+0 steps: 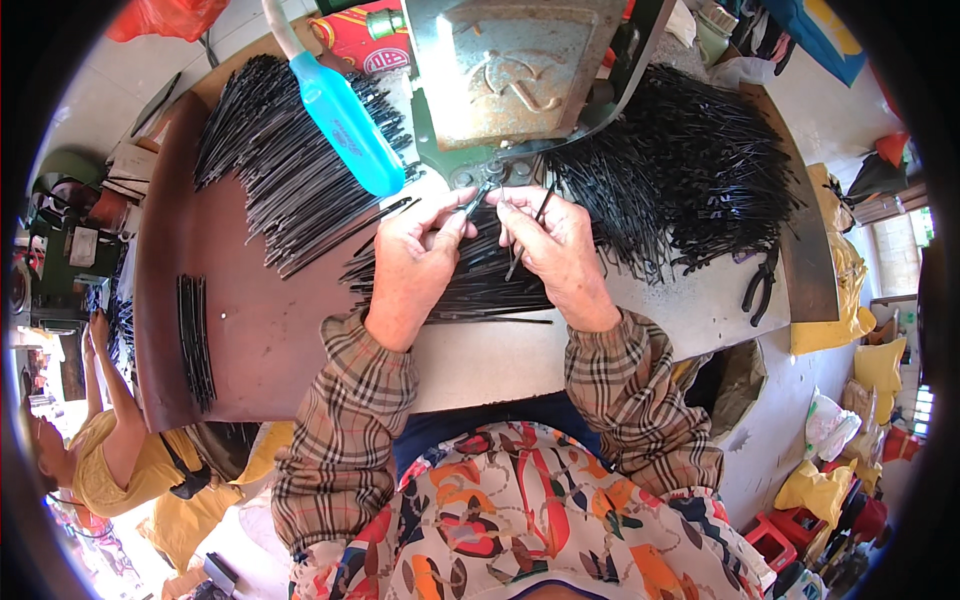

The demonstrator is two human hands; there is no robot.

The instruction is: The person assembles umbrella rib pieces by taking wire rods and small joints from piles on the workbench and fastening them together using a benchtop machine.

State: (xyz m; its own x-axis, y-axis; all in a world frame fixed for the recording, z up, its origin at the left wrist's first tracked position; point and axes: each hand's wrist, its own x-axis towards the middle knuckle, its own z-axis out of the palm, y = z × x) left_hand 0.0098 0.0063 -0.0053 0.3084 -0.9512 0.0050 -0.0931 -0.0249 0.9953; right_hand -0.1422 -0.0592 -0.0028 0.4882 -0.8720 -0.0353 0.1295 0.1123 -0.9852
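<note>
Both hands meet in front of the green machine's small metal working part [490, 172]. My left hand [412, 262] is closed, thumb and finger pinching a small dark metal piece [476, 202]. Close by, my right hand [562, 258] is closed on a thin black rod [546, 203], which slants down past its fingers. What else the right fingertips pinch is too small to make out. Beneath and between the hands lies a pile of thin black rods [470, 290] on the table.
A bright blue lamp [345, 125] hangs left of the machine's rusty plate [520, 80]. More rods lie in a left heap [290, 150], a tangled right heap [690, 170] and a small bundle [195, 340]. Black-handled pliers [762, 288] rest at right. Another person [120, 450] works far left.
</note>
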